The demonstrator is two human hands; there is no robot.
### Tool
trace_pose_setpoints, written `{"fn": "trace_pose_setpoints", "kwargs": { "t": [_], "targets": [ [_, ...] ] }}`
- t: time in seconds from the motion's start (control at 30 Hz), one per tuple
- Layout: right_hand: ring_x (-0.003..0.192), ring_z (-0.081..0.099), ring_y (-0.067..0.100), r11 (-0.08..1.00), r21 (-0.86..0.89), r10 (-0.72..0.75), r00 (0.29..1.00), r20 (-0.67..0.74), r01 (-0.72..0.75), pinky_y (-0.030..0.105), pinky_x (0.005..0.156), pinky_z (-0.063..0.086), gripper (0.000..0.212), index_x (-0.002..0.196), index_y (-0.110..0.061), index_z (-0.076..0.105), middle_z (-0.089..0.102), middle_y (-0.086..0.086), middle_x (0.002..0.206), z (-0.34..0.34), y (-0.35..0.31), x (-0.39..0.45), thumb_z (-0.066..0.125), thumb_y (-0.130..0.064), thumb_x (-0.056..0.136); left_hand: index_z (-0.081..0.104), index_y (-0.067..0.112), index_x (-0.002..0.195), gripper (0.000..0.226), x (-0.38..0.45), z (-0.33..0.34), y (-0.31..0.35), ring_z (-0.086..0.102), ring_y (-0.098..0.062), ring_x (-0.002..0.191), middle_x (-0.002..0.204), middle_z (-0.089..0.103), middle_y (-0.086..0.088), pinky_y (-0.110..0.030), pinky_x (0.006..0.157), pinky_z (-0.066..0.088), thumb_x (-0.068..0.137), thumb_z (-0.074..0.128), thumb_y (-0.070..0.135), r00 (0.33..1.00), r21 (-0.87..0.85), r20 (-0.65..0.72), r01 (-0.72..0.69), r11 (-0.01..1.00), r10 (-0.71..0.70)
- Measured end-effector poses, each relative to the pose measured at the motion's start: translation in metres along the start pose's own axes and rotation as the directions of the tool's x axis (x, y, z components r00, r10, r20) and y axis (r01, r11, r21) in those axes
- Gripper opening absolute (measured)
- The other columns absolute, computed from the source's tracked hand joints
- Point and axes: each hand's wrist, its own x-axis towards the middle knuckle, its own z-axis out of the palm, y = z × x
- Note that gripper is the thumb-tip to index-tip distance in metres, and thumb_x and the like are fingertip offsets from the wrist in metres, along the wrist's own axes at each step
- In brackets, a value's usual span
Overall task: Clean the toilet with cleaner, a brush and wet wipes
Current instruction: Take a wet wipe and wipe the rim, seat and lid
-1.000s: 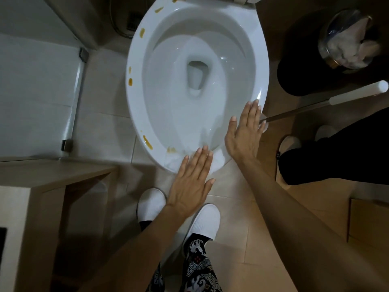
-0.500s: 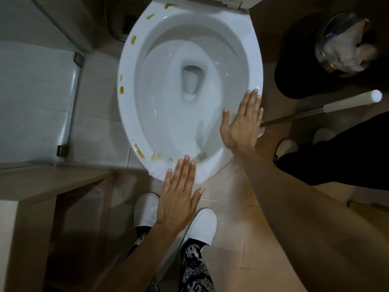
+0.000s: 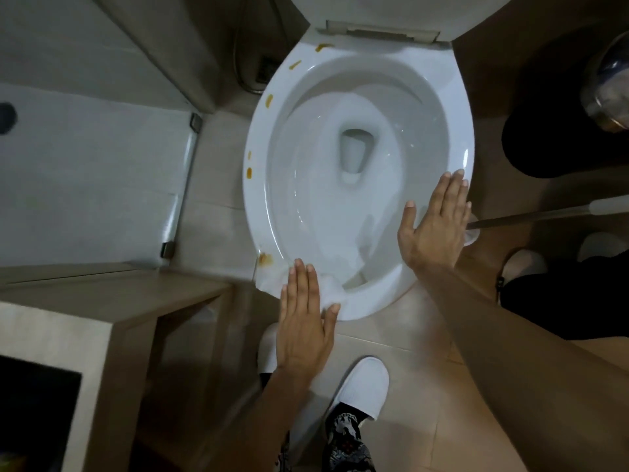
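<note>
The white toilet bowl [image 3: 253, 212] stands open, its lid raised at the top. Brown-yellow stains [image 3: 269, 101] dot the left rim, and one smeared stain [image 3: 265, 257] sits at the front left. A white wet wipe [image 3: 269, 281] lies crumpled on the front rim. My left hand [image 3: 304, 321] lies flat on it, fingers straight and together. My right hand [image 3: 434, 223] rests flat on the right rim, holding nothing. The toilet brush handle [image 3: 531, 216] slants across the floor just right of that hand, untouched.
A lined waste bin [image 3: 609, 86] stands at the upper right. Another person's dark trouser legs and white slippers [image 3: 524, 267] are at the right. A wooden counter [image 3: 102, 301] is at the lower left, a shower tray with glass door [image 3: 85, 165] beyond it. My white slippers [image 3: 360, 386] face the bowl.
My left hand has slid down and left along the front rim over the wipe, and the front-left stain now looks smeared. My right hand stays on the right rim.
</note>
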Motion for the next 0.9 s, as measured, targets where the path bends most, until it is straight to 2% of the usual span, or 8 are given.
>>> {"fn": "trace_pose_setpoints", "kwargs": {
  "t": [0.1,0.23,0.4,0.53,0.63,0.7,0.77,0.9],
  "targets": [
    [0.150,0.000,0.022,1.000,0.010,0.005,1.000,-0.011,-0.005,0.042,0.122,0.007,0.071,0.154,-0.007,0.006,0.002,0.009,0.162,0.000,-0.001,0.000,0.033,-0.040,0.097,-0.005,0.010,0.150,0.068,0.008,-0.006,-0.008,-0.016,-0.015,0.145,0.158,-0.014,-0.005,-0.029,0.117,-0.013,0.097,0.010,0.050,0.998,-0.012,0.053,-0.038,0.999,0.039],
    [0.150,0.001,0.023,1.000,0.013,0.005,1.000,-0.018,-0.005,0.043,0.121,0.008,0.071,0.154,-0.008,0.006,0.002,0.009,0.162,0.001,0.000,0.000,0.032,-0.041,0.096,-0.002,0.012,0.151,0.069,-0.010,-0.002,-0.009,-0.012,-0.014,0.146,0.159,-0.009,-0.002,-0.034,0.119,-0.006,0.098,0.015,0.052,0.967,-0.004,0.159,-0.199,0.980,0.197],
    [0.150,0.001,0.023,0.999,0.037,-0.002,0.999,-0.042,0.003,0.045,0.121,0.009,0.071,0.154,-0.008,0.006,0.002,0.009,0.162,0.005,0.003,0.000,0.034,-0.039,0.097,-0.001,0.013,0.151,0.066,-0.008,-0.005,-0.022,-0.007,-0.015,0.147,0.159,-0.008,-0.001,-0.034,0.120,0.000,0.099,0.017,0.050,0.948,0.014,0.154,-0.284,0.959,0.278],
    [0.150,0.000,0.022,0.999,0.032,0.006,0.999,-0.048,-0.004,0.044,0.121,0.008,0.070,0.154,-0.010,0.006,0.002,0.008,0.162,0.005,0.002,0.000,0.033,-0.039,0.097,0.012,0.003,0.149,0.064,-0.010,-0.012,-0.017,0.001,-0.022,0.147,0.157,0.005,-0.012,-0.032,0.119,-0.001,0.100,0.019,0.044,0.992,-0.015,-0.017,-0.126,0.992,0.126],
    [0.150,0.000,0.022,1.000,0.024,0.009,0.999,-0.046,-0.007,0.043,0.121,0.007,0.071,0.154,-0.010,0.006,0.002,0.008,0.162,0.004,0.001,-0.001,0.034,-0.039,0.097,0.004,0.001,0.149,0.063,-0.010,-0.009,0.006,-0.003,-0.023,0.147,0.158,-0.001,-0.014,-0.030,0.119,-0.005,0.101,0.015,0.041,0.989,-0.134,-0.121,0.073,0.988,-0.089],
    [0.150,0.000,0.022,1.000,0.020,0.009,0.999,-0.045,-0.008,0.043,0.121,0.007,0.070,0.154,-0.010,0.006,0.002,0.008,0.162,0.003,0.000,-0.001,0.034,-0.039,0.097,-0.009,0.004,0.147,0.064,0.000,-0.003,0.022,-0.011,-0.021,0.146,0.157,-0.011,-0.011,-0.028,0.118,-0.011,0.100,0.009,0.044,0.953,-0.252,-0.124,0.240,0.938,-0.277],
    [0.150,0.000,0.022,1.000,0.016,0.008,0.999,-0.045,-0.007,0.043,0.121,0.007,0.070,0.154,-0.010,0.006,0.002,0.008,0.162,0.002,0.000,-0.001,0.034,-0.039,0.097,-0.016,0.006,0.144,0.063,0.017,0.004,0.031,-0.018,-0.020,0.145,0.155,-0.019,-0.009,-0.029,0.117,-0.013,0.099,0.007,0.043,0.903,-0.288,-0.112,0.370,0.883,-0.415],
    [0.150,0.000,0.022,1.000,0.024,0.006,0.999,-0.046,-0.005,0.042,0.121,0.007,0.070,0.154,-0.009,0.007,0.002,0.008,0.162,0.001,0.000,-0.001,0.034,-0.038,0.097,-0.013,0.004,0.145,0.062,0.046,0.009,0.031,-0.016,-0.021,0.145,0.155,-0.017,-0.011,-0.032,0.118,-0.009,0.103,0.022,0.033,0.813,-0.285,-0.181,0.495,0.821,-0.553]
  ]
}}
